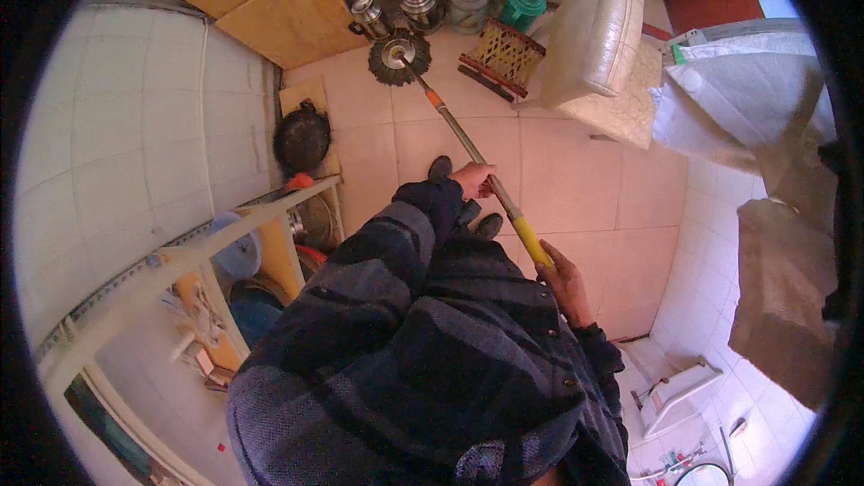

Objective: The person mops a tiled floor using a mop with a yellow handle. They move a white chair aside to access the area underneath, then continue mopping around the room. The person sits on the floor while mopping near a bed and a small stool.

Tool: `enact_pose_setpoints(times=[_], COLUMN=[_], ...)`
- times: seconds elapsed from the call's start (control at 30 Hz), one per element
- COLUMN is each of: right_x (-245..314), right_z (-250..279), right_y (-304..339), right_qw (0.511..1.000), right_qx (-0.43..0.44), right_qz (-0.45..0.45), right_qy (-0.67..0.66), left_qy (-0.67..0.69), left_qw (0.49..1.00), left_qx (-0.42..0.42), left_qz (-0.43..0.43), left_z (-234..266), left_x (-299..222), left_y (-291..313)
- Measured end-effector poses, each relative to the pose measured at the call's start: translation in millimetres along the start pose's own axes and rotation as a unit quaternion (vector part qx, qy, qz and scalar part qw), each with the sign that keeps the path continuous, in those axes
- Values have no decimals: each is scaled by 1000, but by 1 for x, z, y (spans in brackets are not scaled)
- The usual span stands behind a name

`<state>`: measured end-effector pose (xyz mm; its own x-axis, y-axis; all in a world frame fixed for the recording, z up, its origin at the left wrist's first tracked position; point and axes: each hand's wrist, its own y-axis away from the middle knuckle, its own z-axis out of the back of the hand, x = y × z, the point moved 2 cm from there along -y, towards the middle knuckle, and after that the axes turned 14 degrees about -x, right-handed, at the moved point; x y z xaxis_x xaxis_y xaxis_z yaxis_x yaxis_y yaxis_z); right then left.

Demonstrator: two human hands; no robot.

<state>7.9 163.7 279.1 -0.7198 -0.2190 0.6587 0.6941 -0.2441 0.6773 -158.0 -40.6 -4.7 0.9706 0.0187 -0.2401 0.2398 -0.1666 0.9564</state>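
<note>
A spin mop (457, 129) with a metal pole slants across the tiled floor, away from my body. Its round head (399, 56), fringed with dark strands, lies flat on the floor beside several flasks. My left hand (473, 181) is wrapped round the middle of the metal pole. Lower down, my right hand (563, 281) grips the yellow handle end near my waist. An orange collar sits on the pole between my left hand and the head.
Silver flasks (420, 7) and a green flask (524, 9) stand by the far wall, near a small woven folding stool (504, 58). Boards (286, 18) and a black pan (303, 139) lean at the left. A padded seat (594, 27) and a shelf rack (202, 247) flank me.
</note>
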Motion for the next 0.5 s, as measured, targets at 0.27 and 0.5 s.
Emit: enact_pose_setpoints(times=[0.27,0.5], right_x=[-55,-119], right_z=[17,69], right_y=[26,103], right_qw=[991,997], right_qx=[5,-6], right_qz=[104,60], right_qy=[81,42], left_qy=[-153,-263], left_qw=[987,952], left_qx=[46,147], left_qz=[-26,49], left_z=[-17,-68], left_x=[38,125], left_y=[10,23])
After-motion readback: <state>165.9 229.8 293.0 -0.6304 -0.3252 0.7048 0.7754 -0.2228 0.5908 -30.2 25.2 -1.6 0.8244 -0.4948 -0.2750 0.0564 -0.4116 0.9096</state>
